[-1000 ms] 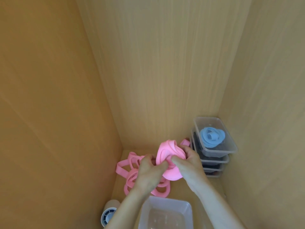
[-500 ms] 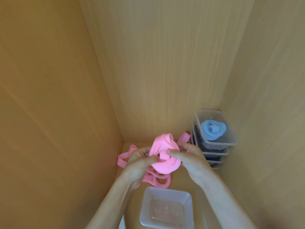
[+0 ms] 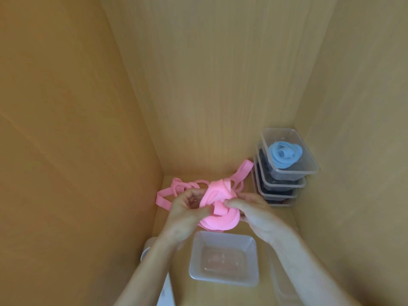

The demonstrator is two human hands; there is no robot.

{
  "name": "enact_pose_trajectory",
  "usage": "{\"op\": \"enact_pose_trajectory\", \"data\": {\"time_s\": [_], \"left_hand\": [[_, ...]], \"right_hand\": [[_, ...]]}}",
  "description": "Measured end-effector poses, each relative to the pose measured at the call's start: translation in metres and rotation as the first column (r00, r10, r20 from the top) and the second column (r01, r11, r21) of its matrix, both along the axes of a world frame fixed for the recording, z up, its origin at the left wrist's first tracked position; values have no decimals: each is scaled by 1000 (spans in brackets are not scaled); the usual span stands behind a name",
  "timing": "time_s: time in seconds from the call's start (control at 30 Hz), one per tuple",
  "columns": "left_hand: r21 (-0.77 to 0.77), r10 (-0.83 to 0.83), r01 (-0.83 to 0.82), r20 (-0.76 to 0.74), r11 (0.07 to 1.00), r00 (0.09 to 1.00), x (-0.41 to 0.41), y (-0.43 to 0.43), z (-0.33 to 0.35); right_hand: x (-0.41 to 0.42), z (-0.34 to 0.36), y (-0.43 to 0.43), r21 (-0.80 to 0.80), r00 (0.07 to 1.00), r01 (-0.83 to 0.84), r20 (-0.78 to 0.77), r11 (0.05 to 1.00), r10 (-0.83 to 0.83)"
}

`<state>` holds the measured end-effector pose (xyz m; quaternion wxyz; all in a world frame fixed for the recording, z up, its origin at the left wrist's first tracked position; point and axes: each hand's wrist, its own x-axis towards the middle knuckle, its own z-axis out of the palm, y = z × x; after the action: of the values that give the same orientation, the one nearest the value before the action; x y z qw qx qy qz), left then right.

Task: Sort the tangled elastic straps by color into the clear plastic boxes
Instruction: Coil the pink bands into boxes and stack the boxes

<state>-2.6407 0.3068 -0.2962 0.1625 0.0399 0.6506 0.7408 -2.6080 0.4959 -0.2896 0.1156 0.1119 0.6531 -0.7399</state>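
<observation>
Gripping pink straps (image 3: 217,193) with curled fingers (image 3: 230,203) of left hand (image 3: 187,214) and right hand (image 3: 254,209), over desk (image 3: 245,188) middle, just behind front box (image 3: 220,234). Stacked boxes (image 3: 278,186) in back right corner, blue straps (image 3: 284,154) topmost.

We're inside a cupboard compartment (image 3: 220,85), prob. home storage: light wood-grain panels (image 3: 66,151) on left, back & right, w/ clear plastic boxes (image 3: 283,187) stacked in the rear right corner.

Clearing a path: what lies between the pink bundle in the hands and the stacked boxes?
In the head view, a loose pink strap loop trails from the pink bundle toward the stacked boxes; otherwise bare wooden floor.
</observation>
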Motion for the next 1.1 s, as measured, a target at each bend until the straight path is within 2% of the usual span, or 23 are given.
{"op": "enact_pose_trajectory", "data": {"time_s": [0.17, 0.3, 0.43, 0.6, 0.83, 1.1], "left_hand": [[41, -157, 154, 52, 987, 986, 5, -12, -2], [92, -203, 192, 125, 977, 971, 11, -14, -5], [57, -230, 223, 203, 973, 952, 25, -4, -14], [77, -140, 127, 190, 989, 972, 27, -4, -19], [97, -237, 224, 164, 970, 957, 20, -20, -24], [299, -394, 320, 232, 899, 889, 22, -30, -34]], "right_hand": [[10, -8, 8, -31, 993, -114, -8, 993, 114], [14, -11, 11, -13, 994, -109, -2, 994, 109], [16, -9, 7, -33, 997, -78, -7, 996, 78], [15, -11, 1, -56, 998, -43, 41, 998, 45], [21, -11, -3, -120, 995, -101, -22, 988, 99], [37, -33, -12, -364, 996, -67, 31, 929, 84]]}}
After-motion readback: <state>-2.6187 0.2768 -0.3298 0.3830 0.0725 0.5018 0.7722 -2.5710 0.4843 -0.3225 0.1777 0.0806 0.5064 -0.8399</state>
